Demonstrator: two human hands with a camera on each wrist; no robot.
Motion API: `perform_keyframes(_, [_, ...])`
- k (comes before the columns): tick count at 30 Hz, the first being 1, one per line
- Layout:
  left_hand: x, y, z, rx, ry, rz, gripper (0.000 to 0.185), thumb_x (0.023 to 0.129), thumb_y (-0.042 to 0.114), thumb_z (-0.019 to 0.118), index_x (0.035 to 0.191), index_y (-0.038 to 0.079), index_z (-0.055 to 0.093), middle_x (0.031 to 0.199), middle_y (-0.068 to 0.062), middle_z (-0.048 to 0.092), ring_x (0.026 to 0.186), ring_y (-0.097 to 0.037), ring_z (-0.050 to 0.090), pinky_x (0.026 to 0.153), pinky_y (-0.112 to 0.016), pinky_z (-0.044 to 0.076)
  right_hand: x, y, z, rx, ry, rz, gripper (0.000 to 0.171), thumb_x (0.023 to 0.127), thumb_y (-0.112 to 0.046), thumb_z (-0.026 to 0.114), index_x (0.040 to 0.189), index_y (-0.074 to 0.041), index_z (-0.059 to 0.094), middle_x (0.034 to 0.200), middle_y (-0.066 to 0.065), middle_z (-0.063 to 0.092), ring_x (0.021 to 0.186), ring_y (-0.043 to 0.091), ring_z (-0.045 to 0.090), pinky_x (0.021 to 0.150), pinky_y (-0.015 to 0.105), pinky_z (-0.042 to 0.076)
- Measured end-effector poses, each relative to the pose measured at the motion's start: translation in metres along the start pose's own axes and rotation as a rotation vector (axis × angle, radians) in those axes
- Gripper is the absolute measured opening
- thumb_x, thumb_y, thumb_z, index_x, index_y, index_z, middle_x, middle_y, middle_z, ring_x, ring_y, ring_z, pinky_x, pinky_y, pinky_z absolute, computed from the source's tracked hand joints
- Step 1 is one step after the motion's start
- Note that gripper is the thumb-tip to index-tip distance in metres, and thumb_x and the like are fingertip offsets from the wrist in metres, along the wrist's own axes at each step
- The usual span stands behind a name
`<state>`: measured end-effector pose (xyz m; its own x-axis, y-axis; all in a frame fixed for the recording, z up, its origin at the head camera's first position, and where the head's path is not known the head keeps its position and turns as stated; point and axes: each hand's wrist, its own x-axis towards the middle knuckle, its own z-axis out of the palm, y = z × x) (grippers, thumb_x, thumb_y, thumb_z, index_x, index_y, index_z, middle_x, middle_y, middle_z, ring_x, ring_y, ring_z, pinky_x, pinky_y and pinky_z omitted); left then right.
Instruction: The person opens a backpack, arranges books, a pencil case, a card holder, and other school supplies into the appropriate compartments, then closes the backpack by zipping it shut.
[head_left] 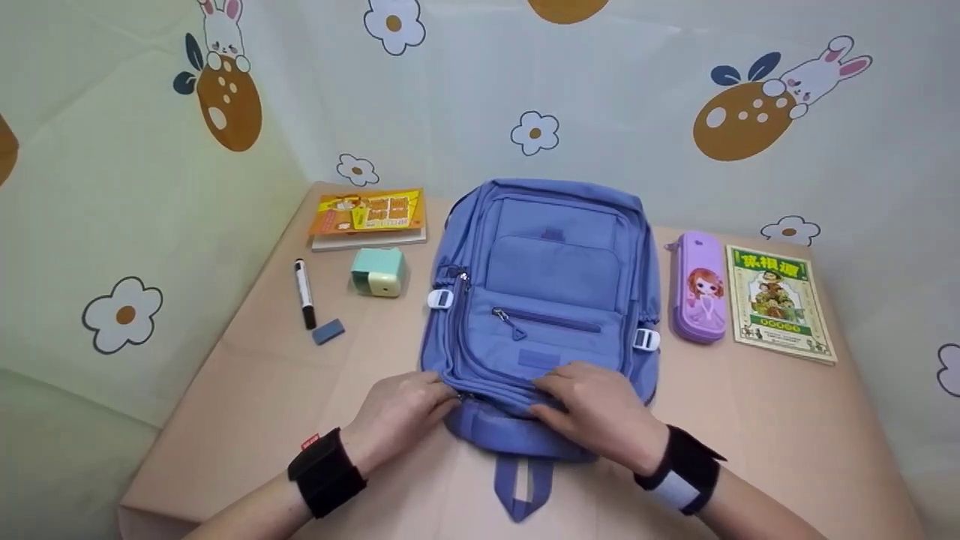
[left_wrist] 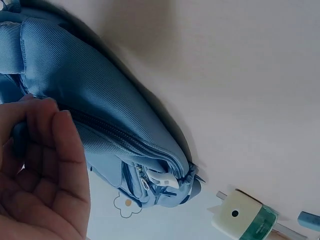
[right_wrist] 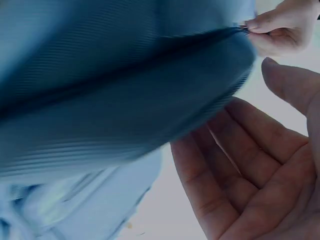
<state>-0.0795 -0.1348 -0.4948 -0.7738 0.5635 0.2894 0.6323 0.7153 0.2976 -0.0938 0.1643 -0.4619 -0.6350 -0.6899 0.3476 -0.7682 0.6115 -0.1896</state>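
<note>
Left hand (head_left: 401, 411) grip: fingertips pinched on the zipper pull at the backpack (head_left: 541, 300) top edge. Right hand (head_left: 600, 412) lies flat, fingers relaxed, pressing the same edge. Backpack's long axis extends away from both grips across the tabletop (head_left: 750, 420).

Blue backpack (right_wrist: 115, 85) fills most of the frame, ribbed fabric, blurred. My right hand (right_wrist: 260, 175) sits just below it, palm open, fingers straight, grip on nothing. My left hand (right_wrist: 277, 30) at top right pinches the bag's seam edge.
</note>
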Motion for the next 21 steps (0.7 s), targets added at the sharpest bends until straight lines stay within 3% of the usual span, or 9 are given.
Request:
perform_keyframes(6, [-0.002, 0.0, 0.001, -0.049, -0.002, -0.043, 0.003, 0.095, 0.015, 0.073, 0.094, 0.015, 0.076, 0.085, 0.006, 0.068, 0.078, -0.011, 0.067, 0.067, -0.03, 0.056, 0.023, -0.02, 0.008, -0.066, -0.09, -0.049, 0.019, 0.092, -0.033, 0.075, 0.094, -0.014, 0.075, 0.083, -0.003, 0.069, 0.074, 0.018, 0.065, 0.061, 0.035, 0.055])
perform_keyframes(11, [-0.004, -0.001, 0.001, -0.123, 0.0, -0.088, 0.006, 0.096, 0.016, 0.072, 0.099, 0.017, 0.077, 0.093, 0.006, 0.072, 0.086, -0.01, 0.069, 0.073, -0.033, 0.058, 0.028, -0.023, 0.016, -0.125, -0.034, -0.043, 0.013, 0.092, -0.022, 0.074, 0.081, -0.016, 0.07, 0.075, -0.004, 0.066, 0.066, 0.017, 0.064, 0.054, 0.035, 0.054])
perform_keyframes(16, [-0.004, -0.01, -0.005, -0.141, 0.006, -0.139, 0.007, 0.096, 0.015, 0.072, 0.1, 0.018, 0.077, 0.096, 0.006, 0.073, 0.091, -0.011, 0.07, 0.077, -0.035, 0.058, 0.026, -0.018, 0.016, -0.109, 0.005, -0.021, 0.012, 0.091, -0.017, 0.074, 0.081, -0.017, 0.069, 0.076, -0.005, 0.066, 0.067, 0.015, 0.066, 0.055, 0.034, 0.055])
perform_keyframes(21, [-0.007, -0.028, -0.015, -0.123, 0.031, -0.244, 0.008, 0.093, 0.014, 0.075, 0.099, 0.016, 0.079, 0.091, 0.005, 0.072, 0.086, -0.012, 0.07, 0.076, -0.034, 0.058, 0.025, -0.016, 0.007, -0.064, -0.005, 0.004, 0.005, 0.092, -0.016, 0.074, 0.087, -0.016, 0.073, 0.079, -0.005, 0.068, 0.071, 0.014, 0.067, 0.059, 0.033, 0.057])
